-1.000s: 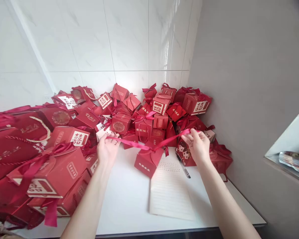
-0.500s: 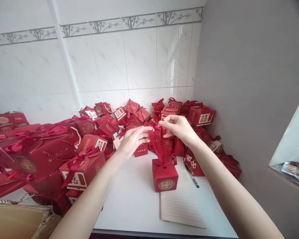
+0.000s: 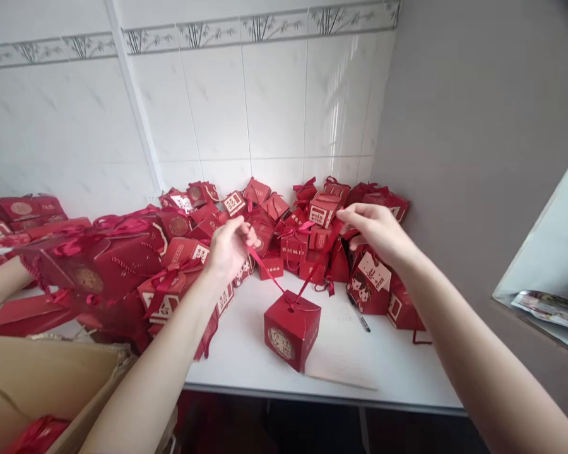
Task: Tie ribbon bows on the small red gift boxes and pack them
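Your red box [image 3: 291,334] is cube-like, with its top flaps folded shut, a round pale-gold emblem on its left-facing side and small light lettering on the right one. It sits cornerwise to you, close to the front edge of the table [image 3: 246,340]; whether its base touches cannot be told. Your crimson ribbon [image 3: 268,271] comes out of the top's centre, untied, its two ends spread in a V, one pinched in each of your hands [image 3: 372,227].
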`<state>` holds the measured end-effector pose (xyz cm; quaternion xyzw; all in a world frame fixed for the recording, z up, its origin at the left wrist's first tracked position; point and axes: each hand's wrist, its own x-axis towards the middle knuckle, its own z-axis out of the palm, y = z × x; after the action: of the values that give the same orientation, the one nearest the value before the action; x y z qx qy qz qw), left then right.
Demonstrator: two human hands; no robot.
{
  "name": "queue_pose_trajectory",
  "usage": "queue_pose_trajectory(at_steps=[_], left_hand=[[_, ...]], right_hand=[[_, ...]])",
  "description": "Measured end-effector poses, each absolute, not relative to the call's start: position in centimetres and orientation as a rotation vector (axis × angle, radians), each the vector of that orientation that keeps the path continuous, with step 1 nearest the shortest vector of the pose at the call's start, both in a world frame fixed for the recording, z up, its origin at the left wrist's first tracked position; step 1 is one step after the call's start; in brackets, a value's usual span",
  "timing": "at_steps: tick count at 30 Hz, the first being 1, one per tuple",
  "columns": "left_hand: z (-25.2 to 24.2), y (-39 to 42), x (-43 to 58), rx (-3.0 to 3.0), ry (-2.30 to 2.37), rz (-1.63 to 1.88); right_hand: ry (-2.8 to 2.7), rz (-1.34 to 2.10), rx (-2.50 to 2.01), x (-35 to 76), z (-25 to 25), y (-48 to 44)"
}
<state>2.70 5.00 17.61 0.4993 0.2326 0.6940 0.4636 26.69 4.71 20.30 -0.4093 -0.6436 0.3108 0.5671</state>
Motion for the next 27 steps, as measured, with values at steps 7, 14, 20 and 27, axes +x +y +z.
queue_pose_trajectory(at_steps=[7, 14, 20, 27], left_hand=[[10.3, 4.5, -0.5, 1.940, 1.540, 1.396], [6.8, 3.2, 0.7, 1.991, 1.187, 0.618], [6.3, 1.9, 0.1, 1.940, 1.329, 0.604], [5.8, 0.4, 1.0, 1.875, 1.419, 0.528]], right_hand=[[-1.914, 0.703, -1.601, 34.4, 14.2, 2.4], [-2.041, 0.574, -1.382, 27.5, 9.7, 2.1], [-2.125, 0.965, -1.348, 24.0, 6.4, 3.0], [-1.912, 1.396, -1.317, 24.3, 6.6, 3.0]])
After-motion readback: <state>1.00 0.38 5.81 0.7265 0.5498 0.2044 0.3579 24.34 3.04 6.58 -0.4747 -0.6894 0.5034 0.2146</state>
